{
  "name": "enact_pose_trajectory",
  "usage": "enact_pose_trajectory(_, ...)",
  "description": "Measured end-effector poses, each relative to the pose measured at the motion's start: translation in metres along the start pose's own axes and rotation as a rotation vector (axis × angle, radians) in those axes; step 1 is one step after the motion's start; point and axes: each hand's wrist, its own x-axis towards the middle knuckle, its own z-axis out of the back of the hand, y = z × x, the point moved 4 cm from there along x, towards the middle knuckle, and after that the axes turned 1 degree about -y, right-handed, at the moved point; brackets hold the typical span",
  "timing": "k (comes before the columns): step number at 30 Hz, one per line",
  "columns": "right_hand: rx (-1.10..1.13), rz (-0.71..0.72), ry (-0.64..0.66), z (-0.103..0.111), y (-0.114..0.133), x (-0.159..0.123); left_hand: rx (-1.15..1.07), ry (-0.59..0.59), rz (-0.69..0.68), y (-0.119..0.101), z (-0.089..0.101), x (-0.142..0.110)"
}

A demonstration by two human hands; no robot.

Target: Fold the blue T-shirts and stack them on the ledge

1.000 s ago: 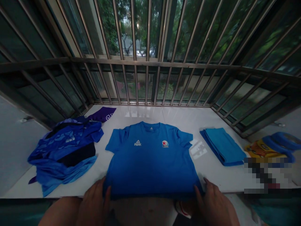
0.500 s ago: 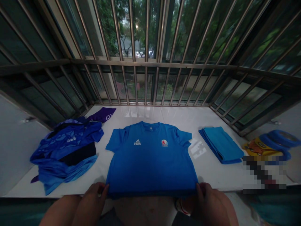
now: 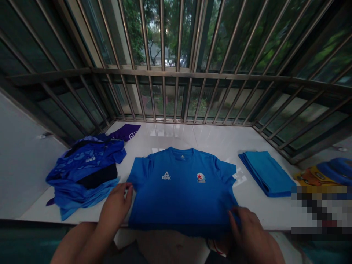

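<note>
A blue T-shirt with a white logo and a red-star badge lies flat, face up, on the white sill, its hem hanging over the near edge. My left hand has its fingertips pinched on the end of the shirt's left sleeve. At the lower right corner of the hem, my right hand grips the fabric with fingers curled.
A heap of blue and dark garments lies at the left, with a purple piece behind it. A folded blue stack sits at the right. Metal window bars fence the sill on three sides. A yellow and blue item lies far right.
My left hand has left the hem's left corner and moved up to the left sleeve. The right hand stays at the hem's right corner. The view has shifted slightly.
</note>
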Motion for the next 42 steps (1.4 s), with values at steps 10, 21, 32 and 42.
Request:
enact_pose_trajectory(10,0.074,0.334,0.163,-0.094,0.129,0.054,0.178,0.034,0.141,-0.014,-0.019,0.108)
enact_pose_trajectory(21,0.107,0.296,0.176,-0.098,0.126,0.049,0.004,0.018,0.261,0.019,0.003,0.098)
enact_pose_trajectory(32,0.115,0.3,0.152,-0.098,0.125,0.049,-0.259,0.03,0.296,0.036,-0.007,0.05)
enact_pose_trajectory(42,0.127,0.292,0.166,-0.096,0.126,0.05,-0.716,-0.047,0.184,0.051,-0.015,0.049)
